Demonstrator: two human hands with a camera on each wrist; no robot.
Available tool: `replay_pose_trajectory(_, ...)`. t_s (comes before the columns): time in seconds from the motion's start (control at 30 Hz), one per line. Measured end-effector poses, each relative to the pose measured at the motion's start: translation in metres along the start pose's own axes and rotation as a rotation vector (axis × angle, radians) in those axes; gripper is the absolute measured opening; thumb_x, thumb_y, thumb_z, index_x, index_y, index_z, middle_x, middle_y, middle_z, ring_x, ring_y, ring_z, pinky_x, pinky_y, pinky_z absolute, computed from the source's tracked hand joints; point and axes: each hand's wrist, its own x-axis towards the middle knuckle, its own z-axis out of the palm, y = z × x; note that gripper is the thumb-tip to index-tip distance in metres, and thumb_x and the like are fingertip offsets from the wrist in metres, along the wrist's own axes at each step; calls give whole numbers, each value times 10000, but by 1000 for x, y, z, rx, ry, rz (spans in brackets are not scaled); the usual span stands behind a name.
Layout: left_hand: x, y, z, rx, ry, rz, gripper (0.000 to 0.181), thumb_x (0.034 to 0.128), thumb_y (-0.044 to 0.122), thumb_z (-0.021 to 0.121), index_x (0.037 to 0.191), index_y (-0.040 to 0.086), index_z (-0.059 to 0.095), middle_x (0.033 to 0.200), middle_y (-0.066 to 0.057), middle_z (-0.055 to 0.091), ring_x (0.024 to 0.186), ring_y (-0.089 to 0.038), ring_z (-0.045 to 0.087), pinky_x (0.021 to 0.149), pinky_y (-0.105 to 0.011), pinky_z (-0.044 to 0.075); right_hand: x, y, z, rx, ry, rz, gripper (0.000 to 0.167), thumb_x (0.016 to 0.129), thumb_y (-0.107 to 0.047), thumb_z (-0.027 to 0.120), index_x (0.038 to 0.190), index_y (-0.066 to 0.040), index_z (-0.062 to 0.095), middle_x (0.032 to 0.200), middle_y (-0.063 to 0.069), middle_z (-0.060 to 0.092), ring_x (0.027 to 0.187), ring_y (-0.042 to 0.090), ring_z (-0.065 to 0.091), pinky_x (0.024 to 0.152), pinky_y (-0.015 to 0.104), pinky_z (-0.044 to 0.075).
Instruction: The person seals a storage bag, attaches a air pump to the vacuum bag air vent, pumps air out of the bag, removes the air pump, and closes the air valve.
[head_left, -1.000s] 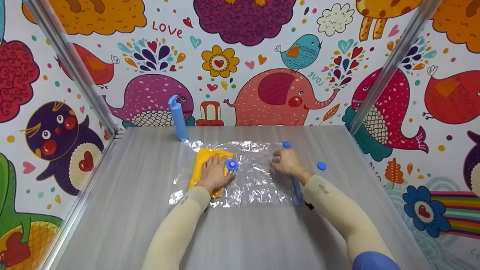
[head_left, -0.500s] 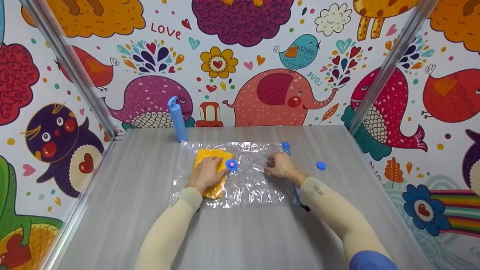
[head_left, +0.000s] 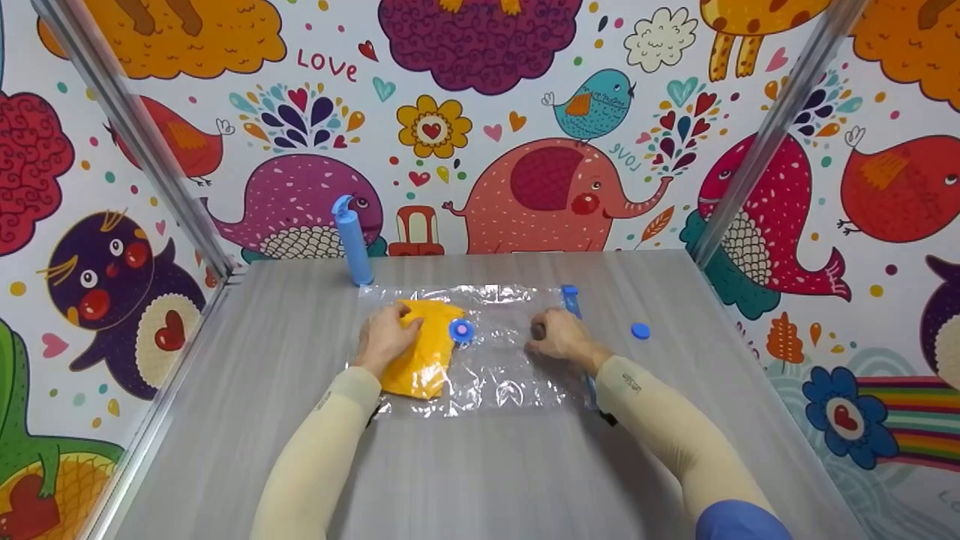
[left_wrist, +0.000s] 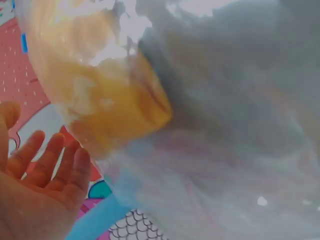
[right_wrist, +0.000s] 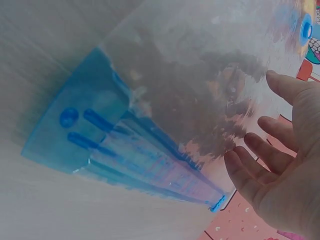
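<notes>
A clear bag [head_left: 499, 371] lies on the worktop [head_left: 480, 480], a yellow bundle [head_left: 426, 364] inside.
Head view: the left hand [head_left: 386, 337] is at the bundle's left edge; the right hand [head_left: 562, 335] is over the bag near its blue strip [head_left: 571, 302]. Left wrist view: fingers loosely bent, slightly apart. Right wrist view: fingers spread wide, gently curved.

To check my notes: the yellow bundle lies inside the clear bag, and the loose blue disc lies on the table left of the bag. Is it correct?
The side is wrong: in the head view, the loose blue disc lies on the table right of the clear bag. The rest stands.
</notes>
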Motion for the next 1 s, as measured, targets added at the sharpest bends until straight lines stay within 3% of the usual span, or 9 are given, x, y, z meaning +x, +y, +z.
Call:
replay_pose_trajectory(0.17, 4, -4, -17, -89, 53, -87, 527, 1126, 392, 672, 1529, 54, 627, 1547, -205, 674, 1326, -373, 659, 1258, -556, 536, -1, 1, 2, -28, 2, -9, 441, 875, -331, 915, 1188, -35, 819, 1147, 165, 805, 1114, 358, 758, 1021, 540, 633)
replay_pose_trajectory(0.5, 20, -15, -49, -252, 230, -196, 506, 1119, 363, 650, 1527, 71, 584, 1499, -191, 695, 1303, -377, 664, 1278, -591, 511, 1, -2, 4, -50, 11, -8, 486, 872, -345, 938, 1233, -40, 819, 1192, 173, 801, 1154, 369, 754, 1057, 533, 628)
replay_pose_trajectory(0.73, 38, -15, -71, -221, 321, -184, 628, 1091, 415, 657, 1576, 44, 513, 1515, -249, 685, 1381, -441, 668, 1269, -596, 505, 0, -3, 0, -53, -13, -1, 478, 893, -340, 927, 1237, -30, 808, 1232, 189, 787, 1182, 382, 747, 1061, 542, 631)
replay_pose_trajectory(0.83, 46, -11, -81, -229, 319, -202, 771, 1089, 451, 650, 1699, 68, 375, 1646, -267, 578, 1494, -464, 592, 1318, -610, 452, -2, -3, -1, -43, -10, 1, 474, 893, -331, 921, 1230, -17, 805, 1234, 197, 783, 1186, 389, 743, 1068, 564, 627)
replay_pose_trajectory(0.87, 48, -10, -84, -230, 320, -206, 811, 1087, 455, 652, 1726, 75, 329, 1679, -272, 540, 1524, -471, 565, 1330, -616, 436, 4, 8, 9, -42, 11, -34, 486, 890, -395, 916, 1211, -45, 816, 1224, 163, 791, 1182, 353, 748, 1070, 530, 631)
replay_pose_trajectory(1.0, 55, -10, -97, -220, 328, -221, 899, 1093, 438, 659, 1775, 75, 199, 1770, -288, 400, 1601, -492, 477, 1363, -633, 385, 5, 5, 11, -54, 19, -59, 474, 876, -393, 911, 1190, -48, 828, 1193, 148, 800, 1157, 343, 760, 1063, 524, 635)
